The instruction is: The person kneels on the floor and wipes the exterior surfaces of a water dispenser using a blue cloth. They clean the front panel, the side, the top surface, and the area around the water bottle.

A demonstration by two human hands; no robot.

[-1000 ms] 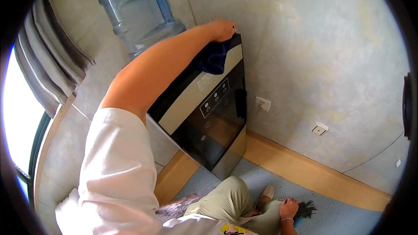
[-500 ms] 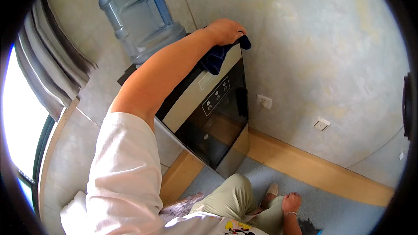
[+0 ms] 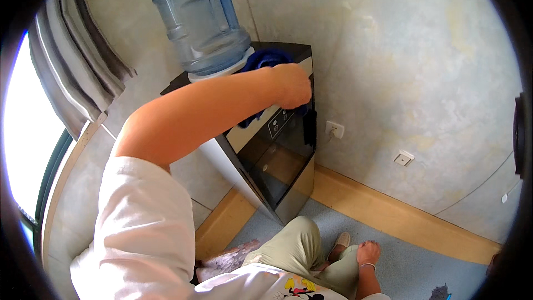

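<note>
My left arm reaches across the front of a black and silver water dispenser (image 3: 277, 172). At its upper front edge my left hand (image 3: 294, 86) is closed on a dark blue cloth (image 3: 269, 56). Part of the cloth lies bunched on the dispenser's top, and part hangs down the front beneath my forearm. My fingers are mostly turned away from view. Upside down on the dispenser stands a clear blue water bottle (image 3: 208, 28). Low on the right, my right hand (image 3: 368, 253) rests on my knee, holding nothing, its fingers laid over the trouser leg.
Behind the dispenser is a pale mottled wall with a socket and plug (image 3: 335, 129) and a second wall plate (image 3: 404, 158). Striped curtains (image 3: 80, 50) hang beside a bright window at left. A tan skirting band (image 3: 383, 197) borders the blue-grey floor (image 3: 411, 269).
My left hand has come down and nearer from the top's right corner to the front panel, drawing the cloth with it. The cloth now shows bunched beside the bottle. My right hand stays on my knee.
</note>
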